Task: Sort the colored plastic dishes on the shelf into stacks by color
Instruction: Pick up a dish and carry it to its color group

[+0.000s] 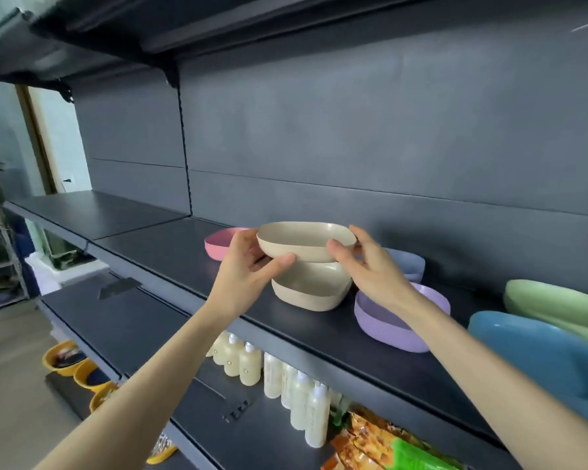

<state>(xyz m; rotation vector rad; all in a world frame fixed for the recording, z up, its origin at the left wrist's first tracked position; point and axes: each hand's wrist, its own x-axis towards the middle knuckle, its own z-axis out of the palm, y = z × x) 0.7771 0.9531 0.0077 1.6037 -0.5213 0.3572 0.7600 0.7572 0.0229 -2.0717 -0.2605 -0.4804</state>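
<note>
A beige dish (304, 240) hangs just above a second beige dish (311, 290) that stands on the dark shelf (170, 245). My left hand (248, 266) grips its left rim, thumb in front. My right hand (367, 266) grips its right rim. Behind my left hand a pink dish (218, 244) sits on the shelf. A pale blue dish (408, 262) lies behind my right hand, a purple dish (394, 323) under my right wrist. At the right edge are green dishes (557, 307) and a blue dish (537, 354).
The shelf's left half is bare, with a grey back panel (353, 130) behind it. On the lower shelf stand several cream bottles (299, 385) and snack bags (381, 442). Yellow bowls (65, 359) sit near the floor at the lower left.
</note>
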